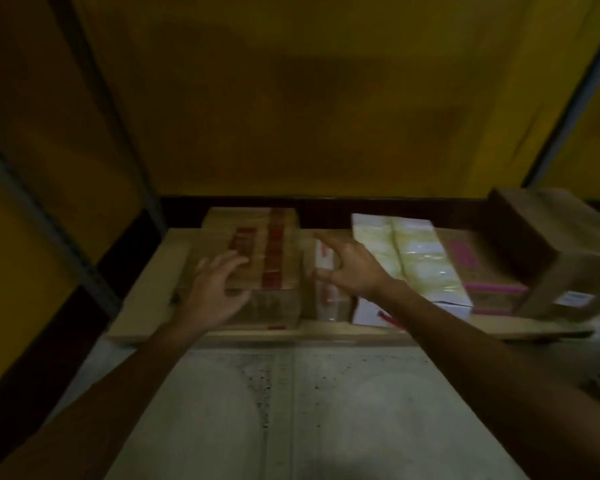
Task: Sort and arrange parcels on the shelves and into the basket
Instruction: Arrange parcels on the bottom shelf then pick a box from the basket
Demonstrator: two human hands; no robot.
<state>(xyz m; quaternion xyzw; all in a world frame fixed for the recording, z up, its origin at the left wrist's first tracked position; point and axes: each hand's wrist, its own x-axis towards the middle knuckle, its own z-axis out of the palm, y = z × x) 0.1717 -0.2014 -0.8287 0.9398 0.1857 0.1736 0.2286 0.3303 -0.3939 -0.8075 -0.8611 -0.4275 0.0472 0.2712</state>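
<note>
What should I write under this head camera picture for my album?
Two bare hands, left hand and right hand, reach over parcels lined up on a low shelf.

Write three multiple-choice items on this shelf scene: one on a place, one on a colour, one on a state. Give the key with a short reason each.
1. Where does the left hand rest?
A. On the box with red tape
B. On the pink-printed box
C. On the floor

2. What colour is the wall behind the shelf?
A. White
B. Yellow
C. Blue

3. How is the right hand posed?
A. Clenched in a fist
B. Closed around a parcel lifted off the shelf
C. Open, fingers spread, reaching at the small white-labelled parcel

Key: 1 A, the palm lies on the taped box at the left end of the row. 2 B, the dim panels behind read yellow. 3 C, the fingers are splayed and grip nothing; whether they touch the parcel cannot be told through the blur.
</note>
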